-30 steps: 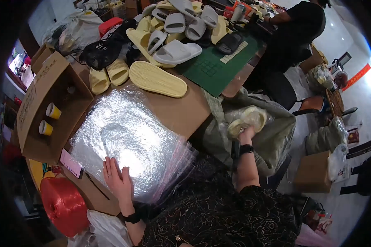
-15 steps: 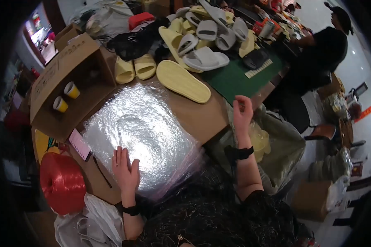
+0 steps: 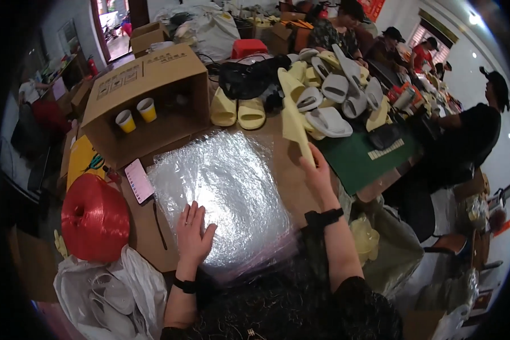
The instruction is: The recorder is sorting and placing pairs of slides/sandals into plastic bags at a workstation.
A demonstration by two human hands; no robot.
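Note:
My left hand lies flat, fingers stretched, on the lower left part of a stack of clear shiny plastic film bags. My right hand grips the near end of a pale yellow slipper sole, which is lifted on edge above the cardboard surface. No strap shows on this sole. Beyond it is a heap of grey slippers and yellow ones. A pair of yellow slippers stands to the left of the sole, behind the film.
At left are an open cardboard box with two yellow-and-white cups, a phone, a red twine roll and a white sack of slippers. A green mat lies right; several people work beyond.
My right hand has reached forward and taken hold of the yellow sole, which lay flat and is now raised on edge. My left hand stays on the film. The view has shifted.

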